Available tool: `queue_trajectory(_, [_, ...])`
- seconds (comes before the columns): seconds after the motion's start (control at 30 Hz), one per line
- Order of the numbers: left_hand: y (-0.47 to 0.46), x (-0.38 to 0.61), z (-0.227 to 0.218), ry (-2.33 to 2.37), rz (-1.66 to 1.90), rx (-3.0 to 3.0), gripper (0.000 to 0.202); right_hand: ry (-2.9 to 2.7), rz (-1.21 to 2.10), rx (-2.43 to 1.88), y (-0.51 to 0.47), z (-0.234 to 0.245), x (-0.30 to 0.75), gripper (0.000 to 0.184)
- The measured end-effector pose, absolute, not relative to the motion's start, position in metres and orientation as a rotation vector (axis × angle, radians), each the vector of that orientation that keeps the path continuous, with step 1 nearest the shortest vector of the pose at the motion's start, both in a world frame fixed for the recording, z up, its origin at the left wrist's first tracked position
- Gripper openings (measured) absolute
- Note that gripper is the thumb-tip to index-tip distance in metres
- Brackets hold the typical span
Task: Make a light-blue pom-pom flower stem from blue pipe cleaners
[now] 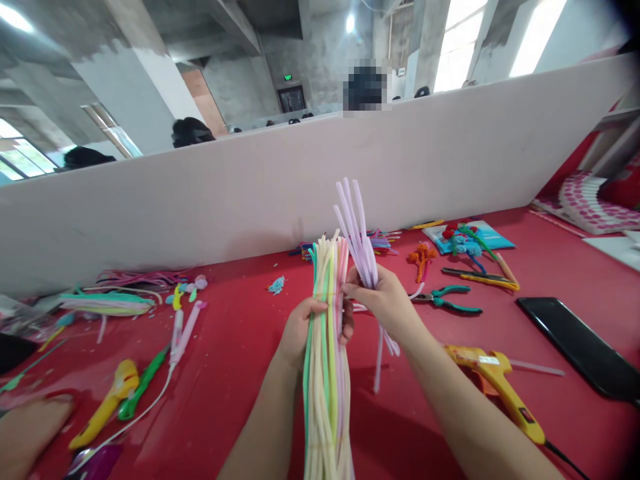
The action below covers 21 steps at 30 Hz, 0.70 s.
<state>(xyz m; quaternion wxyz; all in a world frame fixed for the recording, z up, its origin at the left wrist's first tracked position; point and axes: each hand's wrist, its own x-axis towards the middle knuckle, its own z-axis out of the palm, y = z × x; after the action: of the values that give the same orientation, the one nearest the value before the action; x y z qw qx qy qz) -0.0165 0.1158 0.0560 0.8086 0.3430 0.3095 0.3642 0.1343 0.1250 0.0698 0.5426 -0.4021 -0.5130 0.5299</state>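
My left hand (305, 328) is wrapped around a thick bundle of pastel pipe cleaners (327, 400), yellow, green and pink, held upright over the red table (240, 347). My right hand (383, 297) is closed on a few lilac pipe cleaners (355, 227) that stick up and hang down beside the bundle. Its fingertips touch the bundle's right side.
A yellow glue gun (495, 380) lies right of my arm, with green-handled pliers (447, 299) and a black flat object (580, 343) beyond. Loose pipe cleaners (107, 303), a yellow tool (107, 403) and craft flowers (465, 243) lie about. A white partition (300, 180) closes off the table's far edge.
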Motion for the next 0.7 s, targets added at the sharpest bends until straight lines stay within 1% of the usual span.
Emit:
queue_trajectory(0.1, [0.117,-0.016,0.055,0.647,0.78,0.708,0.03,-1.301,1.269,-0.946,0.123,0.071,0.134,0.008])
queue_trajectory(0.23, [0.113,-0.014,0.054,0.67,0.739,0.719,0.03,-1.333,1.283,-1.035,0.122,0.071,0.135,0.009])
queue_trajectory(0.47, [0.112,-0.006,0.048,0.837,0.8,0.958,0.021,-1.287,1.395,-1.052,0.131,0.063,0.139,0.003])
queue_trajectory(0.57, [0.115,-0.005,0.045,0.829,0.788,0.876,0.023,-1.194,1.434,-1.065,0.135,0.062,0.141,0.01])
queue_trajectory(0.63, [0.116,-0.005,0.044,0.816,0.796,0.803,0.027,-1.169,1.477,-1.025,0.137,0.061,0.142,0.011])
queue_trajectory(0.7, [0.118,-0.004,0.044,0.821,0.834,0.756,0.024,-1.15,1.498,-0.975,0.139,0.059,0.143,0.01])
